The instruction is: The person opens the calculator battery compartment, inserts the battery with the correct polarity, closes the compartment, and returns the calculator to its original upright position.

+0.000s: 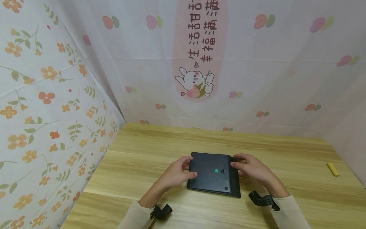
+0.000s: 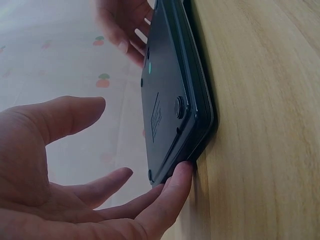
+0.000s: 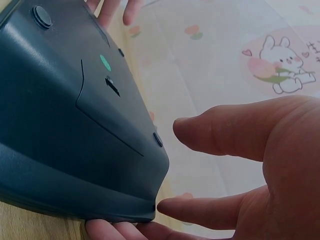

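A black desk calculator (image 1: 210,175) lies face down, its underside showing a battery cover, round feet and a small green sticker (image 1: 216,170). My left hand (image 1: 178,171) is at its left edge; in the left wrist view the fingertips (image 2: 181,172) touch the corner while the thumb stands apart from it. On the opposite side, my right hand (image 1: 253,167) has its fingers at the thicker, wedge-shaped edge. The right wrist view shows that thumb (image 3: 200,132) lifted off the casing and fingertips (image 3: 102,230) by the lower edge. The keys are hidden underneath.
The calculator is on a wood-grain table (image 1: 137,178). A short yellow stick (image 1: 333,169) lies near the table's right edge. Behind stands a white curtain (image 1: 137,73) with printed fruit and a rabbit; a flowered cloth (image 1: 57,127) hangs on the left.
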Demonstrator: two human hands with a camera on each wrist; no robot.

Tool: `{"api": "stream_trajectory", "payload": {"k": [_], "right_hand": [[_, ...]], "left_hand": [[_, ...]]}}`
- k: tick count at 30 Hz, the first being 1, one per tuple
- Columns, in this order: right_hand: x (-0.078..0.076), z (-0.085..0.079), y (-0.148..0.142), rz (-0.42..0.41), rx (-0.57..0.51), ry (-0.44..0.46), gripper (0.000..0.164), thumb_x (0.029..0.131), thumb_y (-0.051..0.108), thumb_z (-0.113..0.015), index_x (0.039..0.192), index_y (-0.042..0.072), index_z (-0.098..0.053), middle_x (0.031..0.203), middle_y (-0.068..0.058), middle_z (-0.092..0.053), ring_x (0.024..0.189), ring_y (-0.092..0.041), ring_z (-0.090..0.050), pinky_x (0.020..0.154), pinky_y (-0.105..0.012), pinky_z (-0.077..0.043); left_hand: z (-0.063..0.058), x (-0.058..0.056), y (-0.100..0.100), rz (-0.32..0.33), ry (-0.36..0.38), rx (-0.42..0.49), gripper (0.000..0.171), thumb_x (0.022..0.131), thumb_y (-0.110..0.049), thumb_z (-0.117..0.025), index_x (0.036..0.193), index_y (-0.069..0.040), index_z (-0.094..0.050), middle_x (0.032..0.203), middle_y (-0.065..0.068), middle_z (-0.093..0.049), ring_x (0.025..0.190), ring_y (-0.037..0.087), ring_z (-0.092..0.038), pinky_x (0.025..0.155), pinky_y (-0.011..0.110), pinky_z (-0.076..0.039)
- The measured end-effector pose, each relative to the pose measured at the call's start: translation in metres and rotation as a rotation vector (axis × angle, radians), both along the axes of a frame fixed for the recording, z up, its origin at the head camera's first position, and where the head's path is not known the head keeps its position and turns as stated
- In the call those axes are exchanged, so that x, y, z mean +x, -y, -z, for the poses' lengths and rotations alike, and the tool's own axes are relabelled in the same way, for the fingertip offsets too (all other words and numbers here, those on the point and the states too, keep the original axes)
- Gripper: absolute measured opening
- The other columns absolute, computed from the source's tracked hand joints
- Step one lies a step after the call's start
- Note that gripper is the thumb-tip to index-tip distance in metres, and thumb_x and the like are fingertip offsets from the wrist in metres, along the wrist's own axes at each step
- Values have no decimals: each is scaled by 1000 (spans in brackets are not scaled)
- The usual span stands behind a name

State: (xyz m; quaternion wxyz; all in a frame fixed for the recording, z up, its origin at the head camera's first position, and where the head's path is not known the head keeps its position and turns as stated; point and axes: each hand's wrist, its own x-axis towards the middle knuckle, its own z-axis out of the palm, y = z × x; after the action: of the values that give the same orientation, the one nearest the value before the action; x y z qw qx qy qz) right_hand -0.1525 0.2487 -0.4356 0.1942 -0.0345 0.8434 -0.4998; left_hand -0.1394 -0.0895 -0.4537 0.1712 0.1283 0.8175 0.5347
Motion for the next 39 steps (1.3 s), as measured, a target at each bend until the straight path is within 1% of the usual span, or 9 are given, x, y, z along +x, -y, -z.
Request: {"api": "stream_trajectory", "payload": {"k": [12, 19, 25, 33, 39], "right_hand": [[0, -1, -1, -2, -1, -6, 72, 111, 24, -65, 159, -21, -35, 155, -43, -47, 113, -38, -74, 99, -51, -60], [0, -1, -1, 2, -6, 2, 72, 112, 25, -64, 159, -21, -35, 157, -43, -45, 121, -42, -71, 101, -51, -60], [-1, -2, 0, 5, 12, 4, 71, 113, 26, -64, 159, -20, -36, 156, -43, -47, 119, -41, -72, 100, -51, -60], [1, -2, 1, 9, 1, 4, 70, 112, 25, -64, 158, -21, -36, 157, -42, -46, 126, -43, -69, 100, -50, -61], [1, -2, 0, 6, -8, 4, 70, 112, 24, -64, 158, -21, -36, 157, -42, -45, 126, -43, -68, 100, -49, -61]], "left_hand": [[0, -1, -1, -1, 4, -3, 71, 99, -24, -80, 161, -4, -53, 161, 21, -54, 141, 43, -57, 111, 62, -50], [-2, 0, -1, -6, -1, 0, 71, 98, -23, -81, 161, -5, -53, 160, 23, -54, 141, 44, -57, 111, 63, -50], [-1, 0, -1, -8, 0, 0, 71, 98, -22, -82, 160, -4, -53, 160, 22, -55, 141, 43, -57, 111, 62, -50], [-1, 0, 0, -4, -1, 6, 71, 98, -22, -81, 160, -3, -53, 160, 21, -55, 140, 43, -57, 111, 62, -50], [0, 0, 0, -7, 6, 9, 71, 99, -22, -82, 160, -4, -53, 160, 19, -55, 141, 42, -57, 111, 62, -49]]}}
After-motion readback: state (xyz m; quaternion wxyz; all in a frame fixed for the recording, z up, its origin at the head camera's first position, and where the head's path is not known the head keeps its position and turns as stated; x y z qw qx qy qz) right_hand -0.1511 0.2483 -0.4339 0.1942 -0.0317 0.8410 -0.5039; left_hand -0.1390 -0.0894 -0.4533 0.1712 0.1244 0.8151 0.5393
